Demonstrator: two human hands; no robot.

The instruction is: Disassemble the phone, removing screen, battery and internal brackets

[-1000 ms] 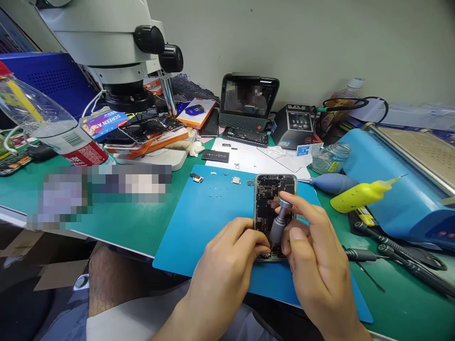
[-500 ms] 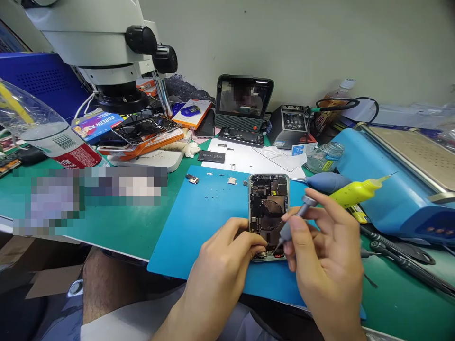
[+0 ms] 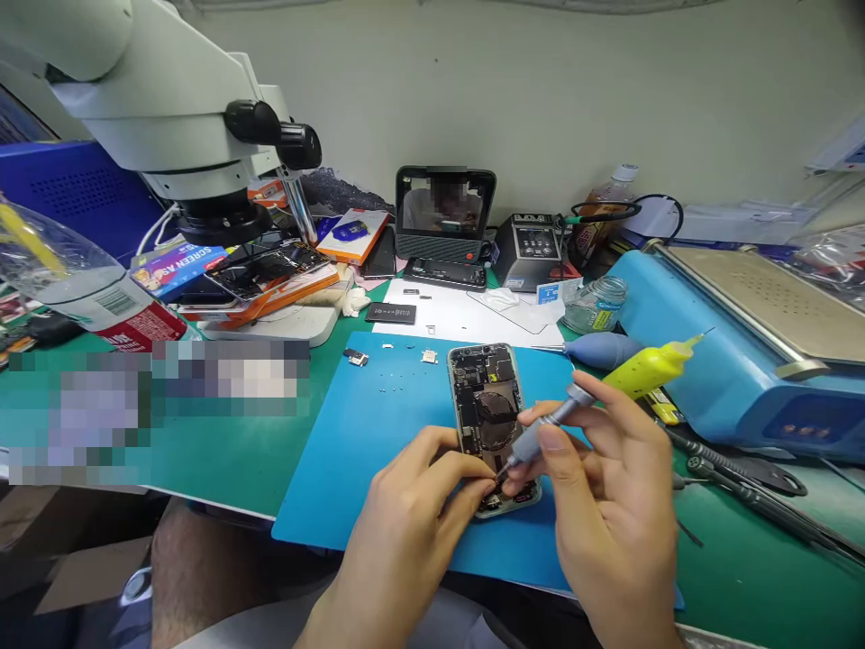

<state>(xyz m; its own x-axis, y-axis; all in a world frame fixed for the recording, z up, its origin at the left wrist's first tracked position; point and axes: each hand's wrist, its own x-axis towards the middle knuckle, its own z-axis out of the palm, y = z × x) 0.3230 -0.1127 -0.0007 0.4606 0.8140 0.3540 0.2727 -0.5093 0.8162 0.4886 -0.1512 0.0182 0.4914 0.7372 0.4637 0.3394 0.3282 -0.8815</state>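
An opened smartphone (image 3: pixel 496 397) lies on the blue mat (image 3: pixel 324 460), its inner boards and a round coil showing, its top leaning slightly left. My right hand (image 3: pixel 608 487) is closed round a grey screwdriver (image 3: pixel 533 437), whose tip points down-left at the lower part of the phone. My left hand (image 3: pixel 425 505) rests against the phone's lower left edge. Its thumb and index finger are pinched together beside the screwdriver tip; what lies between them is hidden. Several tiny screws (image 3: pixel 392 389) and a small metal part (image 3: pixel 429 357) sit on the mat left of the phone.
Behind the mat, a battery (image 3: pixel 390 313) lies beside a white sheet (image 3: pixel 459 315). A microscope (image 3: pixel 195 135) overhangs the left side. To the right are a blue air blower (image 3: pixel 601 351), a yellow syringe-like bottle (image 3: pixel 641 370) and a blue machine (image 3: pixel 716 361). A plastic bottle (image 3: pixel 101 297) leans at left.
The phone has turned, its top swinging left. The screwdriver tip has shifted left and lies flatter, and my left fingertips now meet beside it. The whole view has tilted up slightly.
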